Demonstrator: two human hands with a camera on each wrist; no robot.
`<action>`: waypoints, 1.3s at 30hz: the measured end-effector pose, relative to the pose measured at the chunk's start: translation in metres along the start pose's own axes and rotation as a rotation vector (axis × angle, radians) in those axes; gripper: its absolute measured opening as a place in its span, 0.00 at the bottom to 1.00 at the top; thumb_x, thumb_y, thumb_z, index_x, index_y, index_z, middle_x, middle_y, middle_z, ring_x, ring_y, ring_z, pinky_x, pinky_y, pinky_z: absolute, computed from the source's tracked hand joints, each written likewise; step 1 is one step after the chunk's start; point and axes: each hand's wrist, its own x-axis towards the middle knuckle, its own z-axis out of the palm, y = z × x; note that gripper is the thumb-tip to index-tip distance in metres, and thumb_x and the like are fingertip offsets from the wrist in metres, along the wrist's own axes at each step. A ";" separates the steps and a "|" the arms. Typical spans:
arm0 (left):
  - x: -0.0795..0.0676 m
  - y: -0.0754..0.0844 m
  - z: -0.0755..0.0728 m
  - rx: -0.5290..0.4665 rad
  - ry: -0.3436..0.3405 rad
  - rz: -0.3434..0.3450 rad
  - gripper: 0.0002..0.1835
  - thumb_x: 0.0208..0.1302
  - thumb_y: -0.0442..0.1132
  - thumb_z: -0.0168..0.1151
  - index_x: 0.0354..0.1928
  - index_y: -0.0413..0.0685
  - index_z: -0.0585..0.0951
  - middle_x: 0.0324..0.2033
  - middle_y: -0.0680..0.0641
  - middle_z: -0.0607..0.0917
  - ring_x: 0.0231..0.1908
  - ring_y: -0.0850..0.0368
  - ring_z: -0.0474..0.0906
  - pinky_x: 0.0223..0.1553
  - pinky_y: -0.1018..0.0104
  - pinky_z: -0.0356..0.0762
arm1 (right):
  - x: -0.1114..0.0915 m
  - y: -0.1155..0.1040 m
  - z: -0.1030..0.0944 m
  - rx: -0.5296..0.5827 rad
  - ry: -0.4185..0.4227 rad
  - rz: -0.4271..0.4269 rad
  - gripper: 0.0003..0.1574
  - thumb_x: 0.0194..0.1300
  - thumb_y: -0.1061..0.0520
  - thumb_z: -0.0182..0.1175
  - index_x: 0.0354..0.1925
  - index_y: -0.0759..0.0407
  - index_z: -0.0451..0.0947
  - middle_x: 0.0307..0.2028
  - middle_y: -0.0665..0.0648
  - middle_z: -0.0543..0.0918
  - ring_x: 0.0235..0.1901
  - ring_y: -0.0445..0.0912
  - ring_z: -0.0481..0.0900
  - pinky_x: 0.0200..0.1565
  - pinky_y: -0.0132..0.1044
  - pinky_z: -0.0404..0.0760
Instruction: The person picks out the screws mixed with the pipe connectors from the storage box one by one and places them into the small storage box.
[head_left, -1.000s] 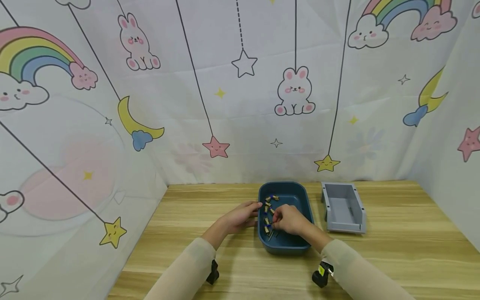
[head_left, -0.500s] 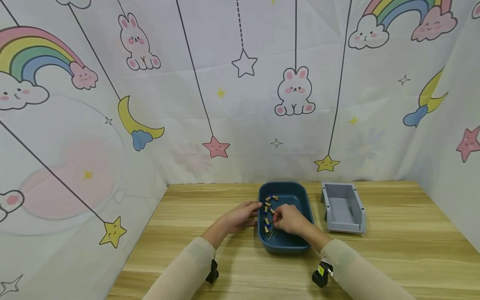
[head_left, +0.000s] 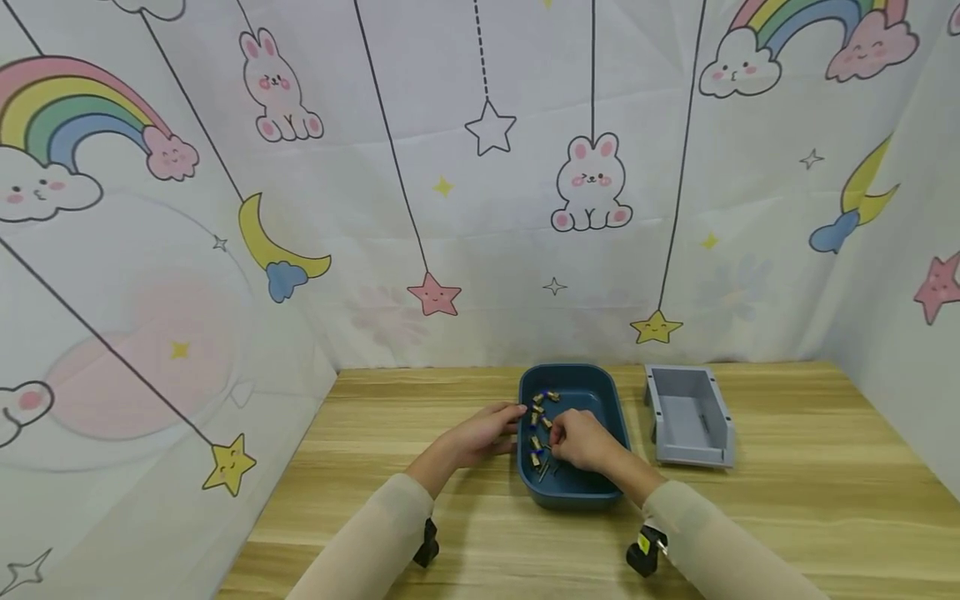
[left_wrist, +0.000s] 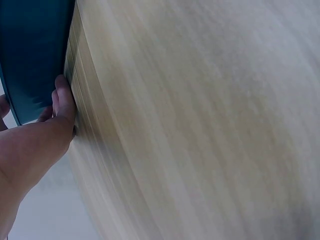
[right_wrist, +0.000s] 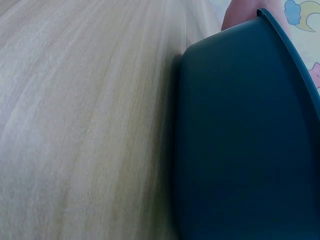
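In the head view my left hand [head_left: 483, 433] rests against the left side of a dark blue plastic bin [head_left: 573, 502], its fingertips at the rim. The left wrist view shows fingers [left_wrist: 64, 97] lying along the bin's outer wall. My right hand [head_left: 581, 439] reaches down into the bin with fingers curled and fingertips close together near its floor. I cannot tell what, if anything, they pinch. Several small brass-coloured pieces with blue parts [head_left: 536, 444] lie along the bin's left side. Closer to the front are thin metal pins [head_left: 543, 472].
A grey open-front bin [head_left: 686, 417] stands to the right of the blue one, with a small dark thin piece [head_left: 703, 423] inside. Both are on a wood-grain table [head_left: 405, 400]. A white printed cloth [head_left: 517, 317] hangs behind it.
My right fingertips have drawn back slightly to the right inside the blue bin. The left hand and both bins keep their places.
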 end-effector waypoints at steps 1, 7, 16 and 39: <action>0.000 0.000 0.000 0.001 0.000 0.000 0.36 0.85 0.50 0.52 0.80 0.32 0.58 0.72 0.34 0.71 0.75 0.40 0.66 0.70 0.49 0.75 | 0.000 0.000 0.000 -0.004 0.001 -0.002 0.10 0.56 0.68 0.71 0.25 0.56 0.83 0.22 0.46 0.80 0.25 0.43 0.74 0.31 0.37 0.76; 0.000 -0.001 0.000 0.003 0.003 0.002 0.35 0.85 0.50 0.51 0.80 0.32 0.58 0.72 0.33 0.71 0.75 0.40 0.66 0.70 0.49 0.76 | 0.001 0.002 0.002 -0.008 -0.010 0.001 0.11 0.57 0.68 0.71 0.25 0.55 0.82 0.22 0.46 0.79 0.24 0.43 0.74 0.30 0.37 0.76; 0.000 0.001 0.000 0.006 0.006 0.005 0.35 0.85 0.50 0.51 0.79 0.32 0.59 0.72 0.33 0.71 0.75 0.40 0.66 0.69 0.49 0.76 | 0.002 0.003 0.001 -0.017 -0.015 -0.009 0.12 0.59 0.67 0.71 0.25 0.54 0.81 0.22 0.46 0.79 0.24 0.42 0.74 0.29 0.37 0.76; 0.001 -0.001 -0.002 0.006 0.007 -0.001 0.36 0.85 0.51 0.52 0.80 0.32 0.58 0.71 0.34 0.72 0.75 0.40 0.67 0.69 0.49 0.76 | 0.002 0.004 0.001 0.048 0.037 0.006 0.09 0.61 0.67 0.69 0.28 0.55 0.81 0.24 0.47 0.79 0.25 0.41 0.75 0.29 0.34 0.76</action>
